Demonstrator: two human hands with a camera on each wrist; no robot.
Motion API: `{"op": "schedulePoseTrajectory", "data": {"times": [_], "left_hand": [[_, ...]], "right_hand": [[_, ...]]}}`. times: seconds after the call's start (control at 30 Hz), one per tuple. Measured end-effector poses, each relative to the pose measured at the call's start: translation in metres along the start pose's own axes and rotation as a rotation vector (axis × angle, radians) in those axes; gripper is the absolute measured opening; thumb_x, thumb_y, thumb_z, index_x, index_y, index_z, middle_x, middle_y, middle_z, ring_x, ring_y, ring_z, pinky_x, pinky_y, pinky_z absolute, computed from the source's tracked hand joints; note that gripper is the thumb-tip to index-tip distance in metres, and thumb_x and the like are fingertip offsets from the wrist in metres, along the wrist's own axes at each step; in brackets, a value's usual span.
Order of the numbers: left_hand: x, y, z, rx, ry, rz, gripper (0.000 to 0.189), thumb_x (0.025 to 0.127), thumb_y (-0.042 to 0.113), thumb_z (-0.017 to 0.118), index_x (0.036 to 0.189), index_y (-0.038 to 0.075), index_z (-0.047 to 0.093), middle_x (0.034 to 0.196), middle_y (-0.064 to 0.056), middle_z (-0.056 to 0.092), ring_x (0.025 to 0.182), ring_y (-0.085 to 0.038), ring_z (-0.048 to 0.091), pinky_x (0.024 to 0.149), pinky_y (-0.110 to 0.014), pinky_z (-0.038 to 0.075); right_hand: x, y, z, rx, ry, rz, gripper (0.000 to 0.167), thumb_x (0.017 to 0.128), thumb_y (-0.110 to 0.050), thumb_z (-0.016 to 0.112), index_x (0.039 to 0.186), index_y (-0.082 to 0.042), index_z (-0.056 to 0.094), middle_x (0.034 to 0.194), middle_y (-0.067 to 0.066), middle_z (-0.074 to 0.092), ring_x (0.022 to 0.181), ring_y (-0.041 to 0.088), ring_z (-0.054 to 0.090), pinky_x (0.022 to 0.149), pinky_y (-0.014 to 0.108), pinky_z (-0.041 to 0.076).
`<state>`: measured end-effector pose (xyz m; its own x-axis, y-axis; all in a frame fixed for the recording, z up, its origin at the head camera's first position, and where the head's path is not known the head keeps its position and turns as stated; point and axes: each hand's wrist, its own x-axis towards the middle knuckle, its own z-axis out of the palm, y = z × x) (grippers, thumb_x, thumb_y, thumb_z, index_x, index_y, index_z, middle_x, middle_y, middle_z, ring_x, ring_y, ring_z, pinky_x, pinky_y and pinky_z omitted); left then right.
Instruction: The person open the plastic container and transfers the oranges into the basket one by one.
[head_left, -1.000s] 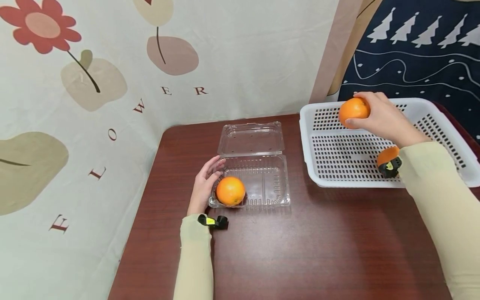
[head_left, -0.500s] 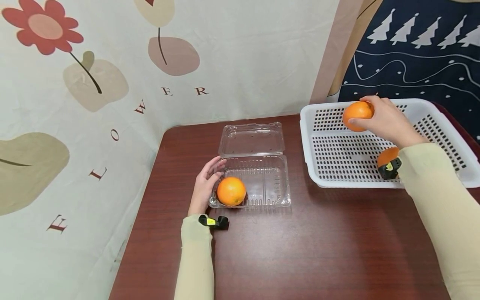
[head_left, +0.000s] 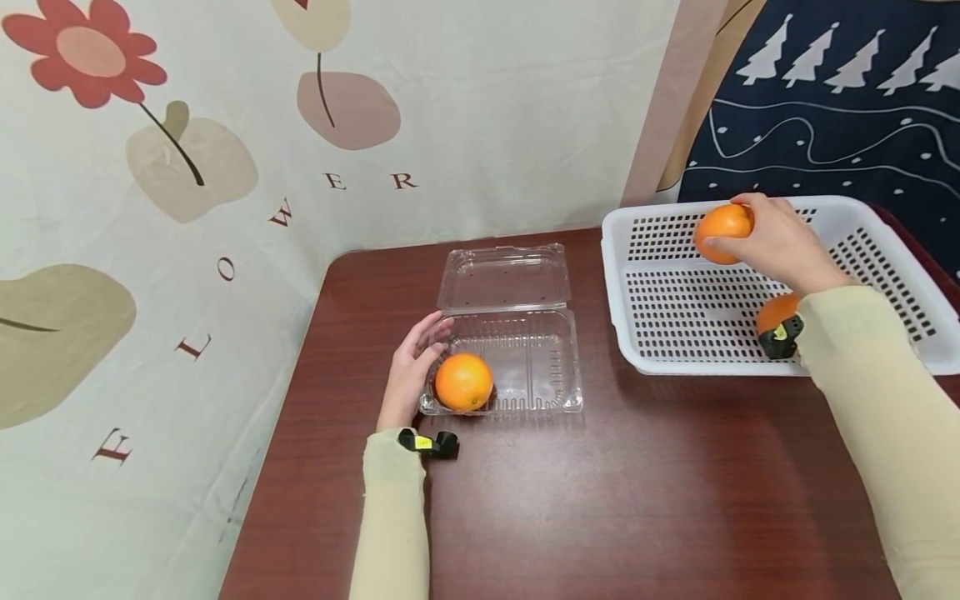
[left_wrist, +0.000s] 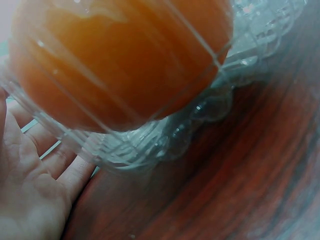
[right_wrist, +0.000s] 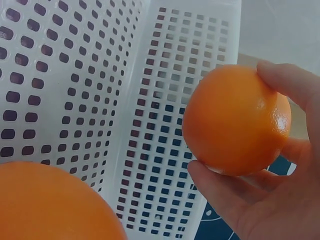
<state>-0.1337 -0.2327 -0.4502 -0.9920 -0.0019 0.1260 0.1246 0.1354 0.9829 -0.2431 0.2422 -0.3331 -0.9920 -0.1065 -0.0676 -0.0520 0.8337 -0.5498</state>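
My right hand (head_left: 783,242) grips an orange (head_left: 723,234) with thumb and fingertips, over the back part of a white plastic basket (head_left: 630,354). In the right wrist view the held orange (right_wrist: 235,120) hangs in front of the basket's slotted wall. A second orange (head_left: 776,312) lies inside the basket, partly hidden by the wrist camera. My left hand (head_left: 408,371) rests against the left side of a clear plastic clamshell box (head_left: 551,367), its fingers fairly straight. One orange (head_left: 464,382) sits in the box's front left corner. Through the clear wall, the left wrist view shows that orange (left_wrist: 125,60) close up.
The box's lid (head_left: 504,279) lies folded back toward the wall. Both containers stand on a dark red-brown table (head_left: 600,500). A cloth printed with flowers and letters (head_left: 487,125) hangs behind, and a navy cloth with white trees (head_left: 825,125) hangs at the right.
My right hand has drifted slightly right with the orange in its grip, staying over the basket. The left hand and the clear box have stayed in place.
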Motion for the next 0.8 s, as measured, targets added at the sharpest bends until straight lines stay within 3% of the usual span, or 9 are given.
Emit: {"op": "schedulePoseTrajectory", "data": {"times": [0.13, 0.43, 0.8], "left_hand": [[0.000, 0.005, 0.000, -0.008, -0.006, -0.023, 0.044, 0.091, 0.004, 0.048, 0.132, 0.018, 0.044, 0.125, -0.001, 0.053, 0.116, -0.014, 0.046, 0.097, -0.029, 0.037], [-0.006, 0.027, 0.005, -0.011, -0.024, -0.020, 0.045, 0.090, 0.000, 0.046, 0.134, 0.007, 0.039, 0.128, -0.013, 0.048, 0.119, -0.023, 0.043, 0.096, -0.030, 0.038], [-0.007, 0.029, 0.006, -0.025, -0.015, -0.026, 0.045, 0.090, -0.003, 0.045, 0.134, 0.005, 0.039, 0.128, -0.015, 0.048, 0.120, -0.025, 0.042, 0.096, -0.030, 0.038]], "right_hand": [[0.001, 0.002, 0.001, 0.008, -0.005, 0.024, 0.083, 0.083, -0.048, 0.051, 0.140, 0.001, 0.016, 0.126, 0.031, 0.025, 0.100, 0.045, 0.031, 0.079, 0.058, 0.035], [0.001, 0.010, 0.003, 0.026, -0.013, 0.073, 0.086, 0.081, -0.054, 0.049, 0.141, -0.003, 0.014, 0.124, 0.030, 0.026, 0.099, 0.045, 0.031, 0.078, 0.058, 0.034], [0.004, 0.019, 0.007, 0.020, -0.025, 0.123, 0.088, 0.080, -0.056, 0.049, 0.142, -0.004, 0.013, 0.122, 0.031, 0.024, 0.099, 0.045, 0.031, 0.075, 0.058, 0.034]]}}
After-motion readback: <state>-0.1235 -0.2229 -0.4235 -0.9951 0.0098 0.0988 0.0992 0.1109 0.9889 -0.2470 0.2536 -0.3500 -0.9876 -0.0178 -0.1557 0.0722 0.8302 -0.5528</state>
